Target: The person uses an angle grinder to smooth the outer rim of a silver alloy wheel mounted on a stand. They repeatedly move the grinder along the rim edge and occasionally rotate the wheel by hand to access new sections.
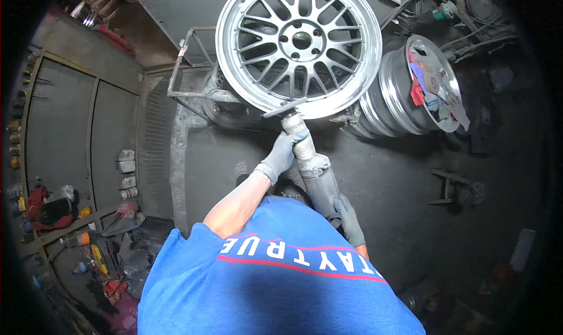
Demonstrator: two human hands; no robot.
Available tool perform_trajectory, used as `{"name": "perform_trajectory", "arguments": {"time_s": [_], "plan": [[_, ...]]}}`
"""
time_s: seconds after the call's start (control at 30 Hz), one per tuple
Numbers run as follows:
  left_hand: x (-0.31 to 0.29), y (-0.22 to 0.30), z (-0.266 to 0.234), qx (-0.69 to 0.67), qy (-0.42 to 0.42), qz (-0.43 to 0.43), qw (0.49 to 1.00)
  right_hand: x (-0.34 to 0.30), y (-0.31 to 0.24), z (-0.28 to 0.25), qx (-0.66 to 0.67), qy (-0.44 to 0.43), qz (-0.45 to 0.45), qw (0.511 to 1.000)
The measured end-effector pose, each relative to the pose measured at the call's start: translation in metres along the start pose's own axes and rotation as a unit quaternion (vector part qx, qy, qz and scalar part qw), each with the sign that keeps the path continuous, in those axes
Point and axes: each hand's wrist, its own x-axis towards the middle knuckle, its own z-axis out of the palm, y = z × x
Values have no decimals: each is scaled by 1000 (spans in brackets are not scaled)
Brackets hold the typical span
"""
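Both my hands wear grey gloves and grip a long, dusty angle grinder (pixel 319 185). My left hand (pixel 281 153) is wrapped round its pale, wrapped front end, just behind the head. At the rear of the body, my right hand (pixel 350 220) is closed round the grey casing, its fingers partly hidden. The thin grinder disc (pixel 284 107) is tilted, almost edge-on, in front of the lower lip of a silver multi-spoke alloy wheel (pixel 234 71). Whether the disc touches the lip I cannot tell. The wheel faces me, propped up at a metal frame (pixel 176 80).
Right of the wheel, another rim (pixel 404 94) lies on its side, with rags and worn discs (pixel 431 83) on it. A small metal stand (pixel 448 185) sits on the floor at right. Shelving (pixel 91 124) and bags (pixel 138 259) line the left. Cables (pixel 484 7) hang at the upper right.
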Motion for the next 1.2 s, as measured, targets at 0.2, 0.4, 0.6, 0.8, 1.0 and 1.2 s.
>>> {"name": "perform_trajectory", "arguments": {"time_s": [0.2, 0.4, 0.6, 0.8, 1.0, 1.2], "plan": [[23, -60, 41, -36, -72, -59, 995, -18, -16, -60, -47, 32, -35, 998], [29, -71, 32, -62, -144, -78, 985, -11, 1, -75, -49, 53, -42, 996], [6, -33, -7, -44, -105, -65, 991, 7, 22, -43, -9, 5, -16, 1000], [-3, 29, -44, -22, -44, -32, 998, 14, -14, 36, -9, -35, -11, 999], [1, 67, -50, 20, 11, 58, 998, 44, -10, 59, -15, -73, -34, 997], [-1, 45, -12, 47, 50, 61, 996, 33, -11, 21, 2, -63, 0, 998]]}}
